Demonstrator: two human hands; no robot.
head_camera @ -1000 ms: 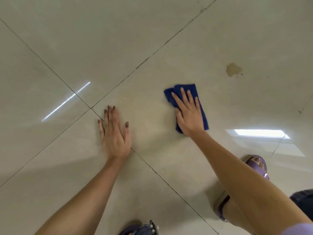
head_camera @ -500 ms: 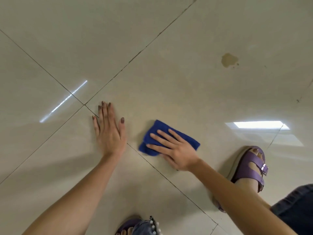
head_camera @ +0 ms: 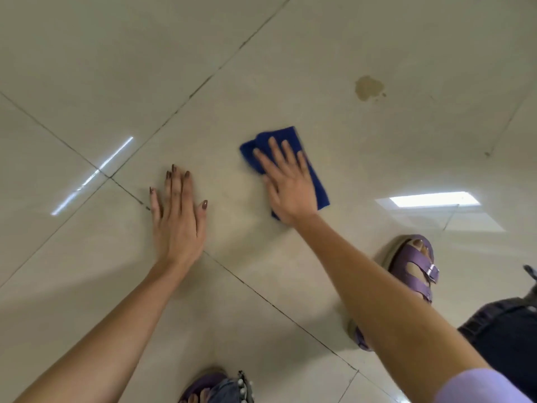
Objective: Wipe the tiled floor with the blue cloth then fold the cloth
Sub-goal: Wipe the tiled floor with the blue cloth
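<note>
Since half a second ago, the folded blue cloth (head_camera: 315,177) has been pushed away from the body and to the right, off the grout line, by the right hand (head_camera: 289,187), whose straight, spread fingers are pressed flat on it. The left hand (head_camera: 178,219) is kept flat, fingers extended, on the glossy beige tiled floor (head_camera: 122,68). A brownish stain (head_camera: 368,88) is seen beyond the cloth.
</note>
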